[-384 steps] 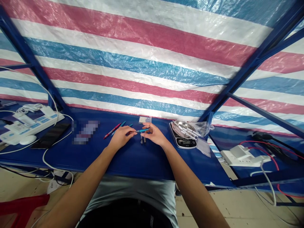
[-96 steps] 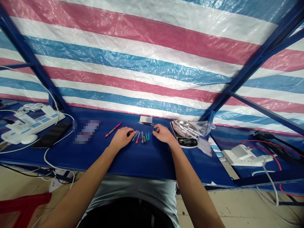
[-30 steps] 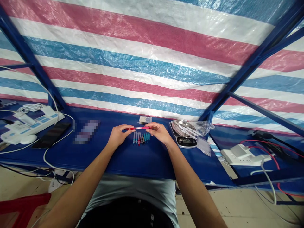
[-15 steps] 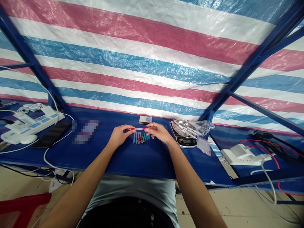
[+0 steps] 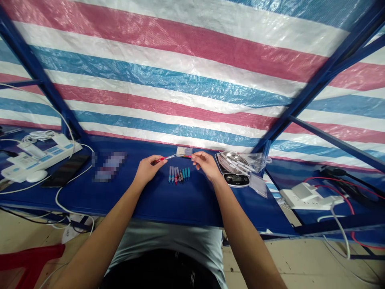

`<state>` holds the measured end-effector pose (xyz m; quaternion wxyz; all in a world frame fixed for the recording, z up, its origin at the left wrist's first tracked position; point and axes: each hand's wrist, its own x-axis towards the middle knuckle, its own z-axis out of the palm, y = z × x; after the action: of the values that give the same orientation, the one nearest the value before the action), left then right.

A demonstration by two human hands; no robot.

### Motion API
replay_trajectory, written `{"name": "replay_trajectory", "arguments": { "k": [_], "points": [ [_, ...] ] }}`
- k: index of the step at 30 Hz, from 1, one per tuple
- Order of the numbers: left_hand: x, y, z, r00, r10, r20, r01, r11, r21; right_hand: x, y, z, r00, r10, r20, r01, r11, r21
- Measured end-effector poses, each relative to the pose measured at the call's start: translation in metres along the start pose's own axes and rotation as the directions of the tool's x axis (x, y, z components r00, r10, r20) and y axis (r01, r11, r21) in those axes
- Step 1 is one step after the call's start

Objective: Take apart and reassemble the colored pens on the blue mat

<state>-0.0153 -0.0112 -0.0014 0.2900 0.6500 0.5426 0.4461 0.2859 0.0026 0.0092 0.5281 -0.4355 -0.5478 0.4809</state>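
Note:
My left hand (image 5: 148,168) pinches a slim pen barrel (image 5: 170,157), clear with red at the end by my fingers. Facing it, my right hand (image 5: 205,164) pinches a thin red pen part (image 5: 187,156). The two pieces lie nearly in line above the table; whether their inner ends touch, I cannot tell. Below and between my hands, a row of several small pen pieces (image 5: 179,176) in blue, red, black and teal rests on the table.
Behind the hands lies a small clear packet (image 5: 184,151). To the right, a kitchen scale (image 5: 237,180) bears a metal dish and bagged white items. A dark phone (image 5: 66,171), a power strip (image 5: 45,160) and cables occupy the left of the blue table (image 5: 180,204).
The red pen held level between both hands now shows as two sections. My hands have moved slightly apart and away from me, uncovering the row of pen pieces.

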Motion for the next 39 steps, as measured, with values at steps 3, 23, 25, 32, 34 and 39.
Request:
{"name": "replay_trajectory", "arguments": {
  "k": [3,23,25,32,34,39],
  "points": [
    [0.0,-0.001,-0.002,0.999,-0.024,-0.046,0.029,0.994,0.107,0.006,0.011,-0.006,0.992,0.012,-0.123,-0.023,0.996,-0.087],
    [0.0,-0.004,0.002,0.999,0.044,0.009,-0.044,0.92,0.388,0.015,0.03,-0.017,0.987,0.004,-0.158,-0.05,0.957,-0.285],
    [0.0,-0.004,0.002,0.999,0.043,0.013,-0.045,0.919,0.392,0.015,0.03,-0.018,0.986,0.002,-0.169,-0.052,0.955,-0.291],
    [0.0,-0.008,0.002,0.998,0.053,0.02,-0.056,0.914,0.401,0.016,0.031,-0.031,0.978,-0.006,-0.21,-0.117,0.812,-0.571],
    [0.001,-0.01,0.003,0.998,0.061,0.03,-0.068,0.91,0.408,0.015,0.028,-0.034,0.973,-0.018,-0.231,-0.13,0.781,-0.61],
    [-0.001,-0.015,0.007,0.993,0.108,0.046,-0.116,0.868,0.482,0.006,0.016,-0.03,0.971,-0.036,-0.236,-0.159,0.641,-0.751]
  ]
}}
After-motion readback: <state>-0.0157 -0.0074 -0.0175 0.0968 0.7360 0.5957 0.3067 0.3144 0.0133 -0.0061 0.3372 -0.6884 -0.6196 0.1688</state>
